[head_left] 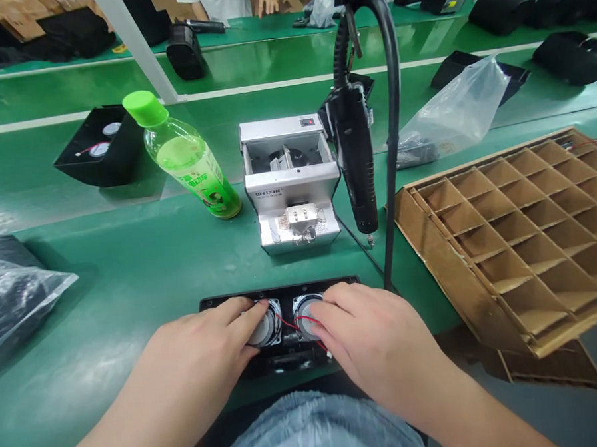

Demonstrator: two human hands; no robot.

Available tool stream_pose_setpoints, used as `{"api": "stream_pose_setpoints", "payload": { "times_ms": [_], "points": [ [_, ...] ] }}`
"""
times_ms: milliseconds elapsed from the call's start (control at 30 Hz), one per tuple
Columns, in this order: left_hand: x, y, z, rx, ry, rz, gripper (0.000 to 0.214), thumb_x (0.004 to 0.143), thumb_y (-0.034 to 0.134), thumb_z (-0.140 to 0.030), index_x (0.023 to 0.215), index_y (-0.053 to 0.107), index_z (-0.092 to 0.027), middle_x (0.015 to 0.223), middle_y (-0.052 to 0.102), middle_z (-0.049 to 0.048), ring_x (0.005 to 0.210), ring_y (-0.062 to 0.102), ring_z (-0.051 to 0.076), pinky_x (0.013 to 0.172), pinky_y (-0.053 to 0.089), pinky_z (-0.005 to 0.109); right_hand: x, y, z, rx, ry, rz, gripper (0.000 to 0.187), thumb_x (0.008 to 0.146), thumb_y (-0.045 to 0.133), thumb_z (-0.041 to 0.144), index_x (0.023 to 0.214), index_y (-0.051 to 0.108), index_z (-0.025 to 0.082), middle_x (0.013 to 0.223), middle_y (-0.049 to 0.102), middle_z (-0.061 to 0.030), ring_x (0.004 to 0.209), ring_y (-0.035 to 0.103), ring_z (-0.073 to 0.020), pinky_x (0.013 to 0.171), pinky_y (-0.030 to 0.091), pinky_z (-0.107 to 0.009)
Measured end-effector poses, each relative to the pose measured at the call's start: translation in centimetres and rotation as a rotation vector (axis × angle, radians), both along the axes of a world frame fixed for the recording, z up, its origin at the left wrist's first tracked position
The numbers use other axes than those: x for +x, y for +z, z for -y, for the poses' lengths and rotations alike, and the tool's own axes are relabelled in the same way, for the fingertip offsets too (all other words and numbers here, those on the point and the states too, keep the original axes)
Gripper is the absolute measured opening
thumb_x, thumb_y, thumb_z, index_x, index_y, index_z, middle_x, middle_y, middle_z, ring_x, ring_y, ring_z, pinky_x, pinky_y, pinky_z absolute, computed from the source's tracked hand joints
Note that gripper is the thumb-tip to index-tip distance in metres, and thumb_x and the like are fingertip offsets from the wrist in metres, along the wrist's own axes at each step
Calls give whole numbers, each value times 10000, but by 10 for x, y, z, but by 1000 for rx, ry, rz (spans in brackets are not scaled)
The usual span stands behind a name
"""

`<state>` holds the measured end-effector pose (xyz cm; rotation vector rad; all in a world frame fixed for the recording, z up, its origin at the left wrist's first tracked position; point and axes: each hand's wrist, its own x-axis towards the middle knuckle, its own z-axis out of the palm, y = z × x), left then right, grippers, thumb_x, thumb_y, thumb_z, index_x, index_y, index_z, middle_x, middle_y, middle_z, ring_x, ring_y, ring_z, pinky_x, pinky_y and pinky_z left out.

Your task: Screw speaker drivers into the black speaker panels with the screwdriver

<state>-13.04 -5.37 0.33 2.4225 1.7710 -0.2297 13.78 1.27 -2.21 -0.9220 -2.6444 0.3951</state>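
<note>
A black speaker panel (pixel 286 362) lies at the near edge of the green bench, with two round speaker drivers seated side by side in it. My left hand (pixel 212 341) has its fingers curled over the left speaker driver (pixel 270 326), the thumb at its lower edge. Over the right speaker driver (pixel 304 310) bends my right hand (pixel 366 326), fingertips gripping its right side. Thin red wires (pixel 288 323) run between the drivers, and a small white connector (pixel 329 354) hangs below my right fingers. Parts of both drivers are hidden by my fingers.
Beyond the panel stands a silver screw feeder (pixel 291 184). An electric screwdriver (pixel 355 157) hangs beside it on a thick black cable. A green drink bottle (pixel 190 162) is to the left, a cardboard divider tray (pixel 524 238) to the right. Another person's hand (pixel 268 3) shows across the bench.
</note>
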Motion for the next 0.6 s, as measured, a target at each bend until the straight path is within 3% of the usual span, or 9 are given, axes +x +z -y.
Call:
{"api": "stream_pose_setpoints", "payload": {
  "times_ms": [67,167,233,433,600],
  "points": [
    [1,0,-2,-34,9,-16,527,945,635,-200,1451,767,-265,1354,830,85,972,859,346,725,715,453,0,5,-1,-26,10,35,76,1044,669,188,1100,695,232,1035,719,-27,838,620,-207,685,391,-385],
    [2,1,-4,-54,16,-22,535,934,665,-204,1457,765,-258,1349,829,95,987,856,361,736,720,475,-1,13,-6,-86,53,99,180,1017,755,275,1185,701,238,1124,756,-29,894,686,-235,684,443,-406],
    [1,0,-5,-41,14,-12,534,936,671,-200,1458,764,-259,1344,830,103,991,855,367,741,719,480,-2,17,-11,-128,88,156,228,995,793,289,1201,704,247,1133,771,-20,930,721,-247,681,470,-413],
    [-2,-4,-3,-8,33,121,482,971,625,-185,1416,783,-281,1330,834,97,1038,849,332,835,695,425,-3,22,-19,-141,129,234,133,994,793,290,1091,707,257,1009,768,7,862,741,-251,671,501,-429],
    [-3,-8,-3,2,52,210,447,982,623,-176,1382,789,-289,1300,838,90,956,845,285,812,668,376,1,16,-17,-85,148,220,196,1030,742,286,1220,708,251,1153,802,-23,950,777,-251,688,547,-416]
  ]
}}
